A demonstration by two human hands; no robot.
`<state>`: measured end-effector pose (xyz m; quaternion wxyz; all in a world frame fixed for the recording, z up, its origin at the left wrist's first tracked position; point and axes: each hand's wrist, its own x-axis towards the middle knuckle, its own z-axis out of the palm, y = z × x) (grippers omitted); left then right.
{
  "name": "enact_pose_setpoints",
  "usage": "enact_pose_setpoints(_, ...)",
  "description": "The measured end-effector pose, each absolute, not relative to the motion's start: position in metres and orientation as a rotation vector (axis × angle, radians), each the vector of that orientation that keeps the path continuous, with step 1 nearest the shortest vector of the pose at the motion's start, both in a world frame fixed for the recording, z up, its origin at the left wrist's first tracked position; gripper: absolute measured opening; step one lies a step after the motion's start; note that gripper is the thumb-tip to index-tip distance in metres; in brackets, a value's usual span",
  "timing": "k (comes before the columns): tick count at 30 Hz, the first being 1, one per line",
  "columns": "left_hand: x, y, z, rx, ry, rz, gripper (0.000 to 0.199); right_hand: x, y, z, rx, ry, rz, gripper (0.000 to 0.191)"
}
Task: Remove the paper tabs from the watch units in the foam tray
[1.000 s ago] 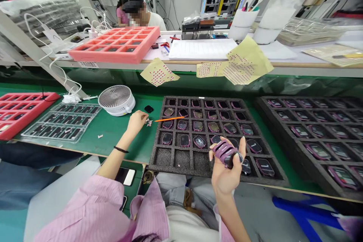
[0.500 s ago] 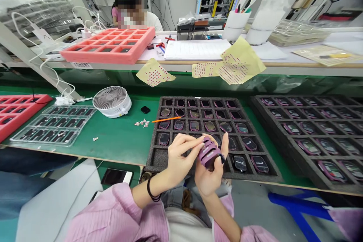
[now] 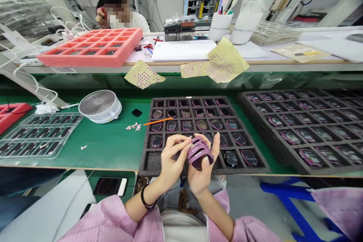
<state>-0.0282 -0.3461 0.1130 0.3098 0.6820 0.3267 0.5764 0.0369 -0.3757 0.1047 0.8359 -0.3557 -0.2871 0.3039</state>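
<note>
Several purple watch frames [image 3: 199, 150], stacked together, rest in my right hand [image 3: 200, 179], its thumb and fingers curled around them and one finger pointing up. My left hand [image 3: 173, 159] is closed in a pinch, its fingertips touching the upper left edge of the stack. Whatever is between those fingertips is too small to make out. Under both hands lies a dark grey foam tray [image 3: 148, 130] with purple-rimmed watch faces in its compartments. An orange stick [image 3: 158, 121] lies across the tray's left edge, beside small whitish pieces [image 3: 133, 126] and a black watch-shaped part [image 3: 136, 112].
A second foam tray [image 3: 265, 130] of watches stands at right. Left are a white fan [image 3: 100, 106] and a clear tray [image 3: 42, 136] of black parts. A pink foam tray [image 3: 82, 58] sits on the shelf, with dotted yellow sheets [image 3: 227, 60] at its edge. A person sits opposite.
My view has shifted, so the bench appears farther left. Both hands keep hold at the purple frames, which are tilted slightly differently. The person opposite now has a hand raised beside the head.
</note>
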Motion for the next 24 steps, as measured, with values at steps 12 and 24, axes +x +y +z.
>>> enact_pose_setpoints(12, -0.042, -0.338, 0.125, 1.648, 0.821, 1.433, 0.013, 0.034, -0.376, 0.088, -0.874, -0.829, 0.523, 0.064)
enact_pose_setpoints(24, -0.030, -0.343, 0.089, 1.887, 0.840, 1.717, 0.029, 0.029, -0.373, 0.098, -0.834, -0.579, 0.628, 0.065)
